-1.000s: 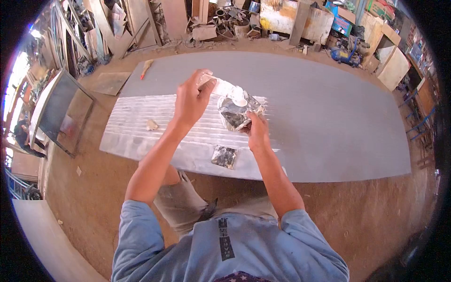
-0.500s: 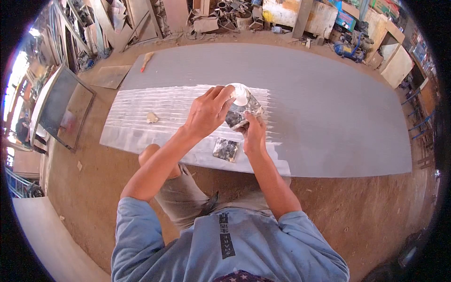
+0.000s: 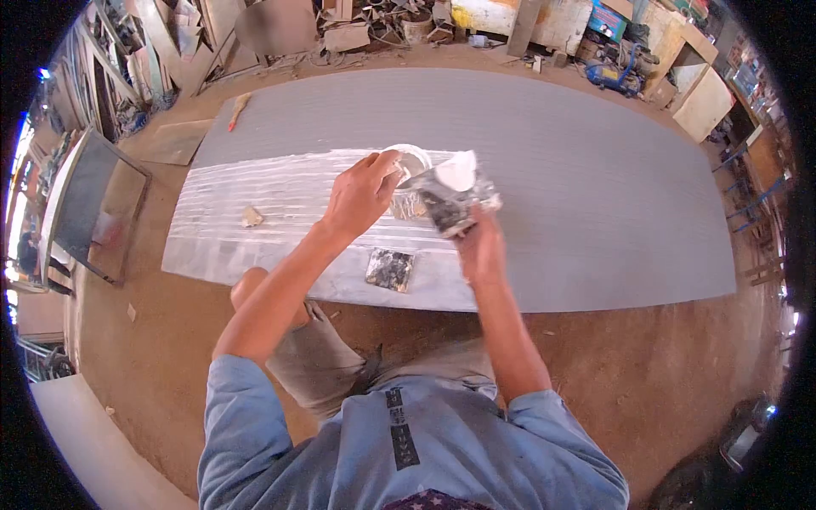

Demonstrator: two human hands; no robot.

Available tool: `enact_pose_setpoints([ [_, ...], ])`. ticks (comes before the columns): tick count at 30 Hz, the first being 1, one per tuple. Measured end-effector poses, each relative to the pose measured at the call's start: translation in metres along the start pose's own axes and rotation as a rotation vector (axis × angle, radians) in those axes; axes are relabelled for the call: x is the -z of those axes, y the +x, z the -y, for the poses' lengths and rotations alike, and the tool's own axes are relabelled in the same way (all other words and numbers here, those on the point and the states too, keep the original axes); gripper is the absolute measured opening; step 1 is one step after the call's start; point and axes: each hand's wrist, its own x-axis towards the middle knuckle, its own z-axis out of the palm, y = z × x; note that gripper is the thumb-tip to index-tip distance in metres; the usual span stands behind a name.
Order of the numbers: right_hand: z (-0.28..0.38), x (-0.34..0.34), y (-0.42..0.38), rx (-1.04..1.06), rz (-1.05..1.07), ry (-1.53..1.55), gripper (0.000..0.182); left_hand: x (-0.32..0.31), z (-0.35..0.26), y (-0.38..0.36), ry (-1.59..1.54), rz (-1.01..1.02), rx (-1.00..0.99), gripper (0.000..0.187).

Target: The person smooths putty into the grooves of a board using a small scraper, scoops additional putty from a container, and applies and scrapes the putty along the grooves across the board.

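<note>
"What's in your hands?"

"My right hand is closed on the near edge of a dark plate. My left hand has hold of the side of what looks like a round tub, but I can't tell where every finger goes."

"Are they heavy?"

"The plate looks thin, stiff and light, so I think its edge is the best spot to grab. The white paste on it looks soft and slippery, so fingers should keep off it. The tub looks light too, and easy to tip. I'd hold its wall, away from the messy rim."

"Where are they?"

"Both are near the upper middle of the frame, over the grey board. The plate is just above my right fingers, blurry, with the paste on its far part. The tub is just right of my left fingers, and a square piece lies on the board below them"
</note>
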Motion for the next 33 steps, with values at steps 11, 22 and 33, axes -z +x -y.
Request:
enact_pose_setpoints([
  [11, 0.089, 0.096, 0.140, 0.510, -0.135, -1.663, 0.036, -0.025, 0.027, 0.007, 0.088, -0.019, 0.134, 0.026],
  [22, 0.062, 0.106, 0.109, 0.647, 0.335, -2.460, 0.038, -0.025, 0.037, 0.010, 0.059, 0.019, 0.122, 0.031],
  [33, 0.097, 0.078, 0.014, 0.231, -0.289, -1.132, 0.040, -0.034, 0.028, 0.022, 0.082, -0.083, 0.087, 0.015],
])
